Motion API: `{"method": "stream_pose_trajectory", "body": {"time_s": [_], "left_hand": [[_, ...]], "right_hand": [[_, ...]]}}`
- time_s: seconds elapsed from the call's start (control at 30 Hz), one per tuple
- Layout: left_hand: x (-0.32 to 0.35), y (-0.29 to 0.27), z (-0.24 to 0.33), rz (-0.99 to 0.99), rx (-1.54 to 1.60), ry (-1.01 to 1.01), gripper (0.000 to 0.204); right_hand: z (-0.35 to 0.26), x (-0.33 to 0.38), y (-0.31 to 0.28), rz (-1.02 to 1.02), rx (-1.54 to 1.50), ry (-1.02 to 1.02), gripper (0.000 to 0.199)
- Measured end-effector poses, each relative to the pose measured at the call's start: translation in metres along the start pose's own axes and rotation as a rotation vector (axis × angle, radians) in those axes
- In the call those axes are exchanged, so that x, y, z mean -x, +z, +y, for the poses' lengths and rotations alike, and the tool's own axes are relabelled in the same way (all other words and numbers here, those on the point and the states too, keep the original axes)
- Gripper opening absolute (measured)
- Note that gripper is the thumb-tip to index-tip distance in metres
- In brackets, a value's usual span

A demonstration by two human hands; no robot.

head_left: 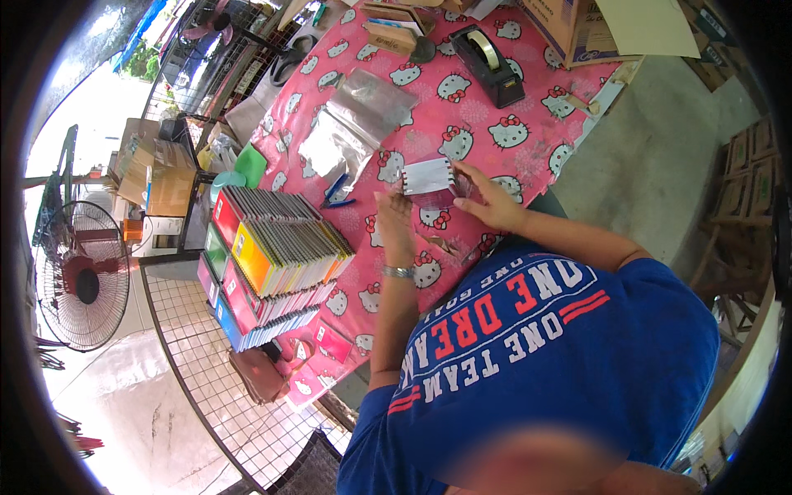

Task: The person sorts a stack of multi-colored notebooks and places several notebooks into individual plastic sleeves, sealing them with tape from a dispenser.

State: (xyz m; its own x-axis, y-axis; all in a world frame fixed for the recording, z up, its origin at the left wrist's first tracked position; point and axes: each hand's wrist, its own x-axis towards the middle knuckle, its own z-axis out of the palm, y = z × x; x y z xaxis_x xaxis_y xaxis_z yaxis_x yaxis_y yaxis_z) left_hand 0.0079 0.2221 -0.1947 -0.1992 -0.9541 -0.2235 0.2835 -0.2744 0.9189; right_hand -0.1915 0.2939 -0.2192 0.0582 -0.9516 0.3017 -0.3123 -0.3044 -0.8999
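Note:
A small white spiral-bound notebook (428,176) is held just above the pink patterned tablecloth (495,132), between both hands. My left hand (393,216), with a metal watch on the wrist, grips its left lower edge. My right hand (487,200) pinches its right edge. A clear plastic sleeve (452,198) seems to lie under the notebook between the hands; I cannot tell which hand holds it.
A pile of clear plastic bags (356,124) and a blue clip (336,195) lie beyond my left hand. Stacks of colourful notebooks (272,252) stand at the left, a black tape dispenser (488,54) and cardboard box (577,29) farther away. A fan (82,276) and wire grid (206,355) are beside the table.

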Motion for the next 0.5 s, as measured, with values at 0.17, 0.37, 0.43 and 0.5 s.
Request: {"method": "stream_pose_trajectory", "body": {"time_s": [0.17, 0.37, 0.43, 0.5], "left_hand": [[0.062, 0.039, -0.019, 0.099, -0.185, 0.320, 0.055], [0.055, 0.021, -0.029, 0.116, -0.052, 0.376, 0.059], [0.053, 0.025, -0.034, 0.075, -0.061, 0.354, 0.060], [0.050, 0.027, -0.040, 0.034, -0.071, 0.334, 0.061]], "right_hand": [[-0.007, 0.017, 0.026, -0.045, -0.129, -0.037, 0.096], [-0.016, 0.009, 0.024, -0.088, -0.214, 0.052, 0.099], [-0.017, 0.008, 0.031, -0.048, -0.176, 0.091, 0.101], [-0.015, 0.009, 0.050, 0.027, -0.182, 0.060, 0.102]]}}
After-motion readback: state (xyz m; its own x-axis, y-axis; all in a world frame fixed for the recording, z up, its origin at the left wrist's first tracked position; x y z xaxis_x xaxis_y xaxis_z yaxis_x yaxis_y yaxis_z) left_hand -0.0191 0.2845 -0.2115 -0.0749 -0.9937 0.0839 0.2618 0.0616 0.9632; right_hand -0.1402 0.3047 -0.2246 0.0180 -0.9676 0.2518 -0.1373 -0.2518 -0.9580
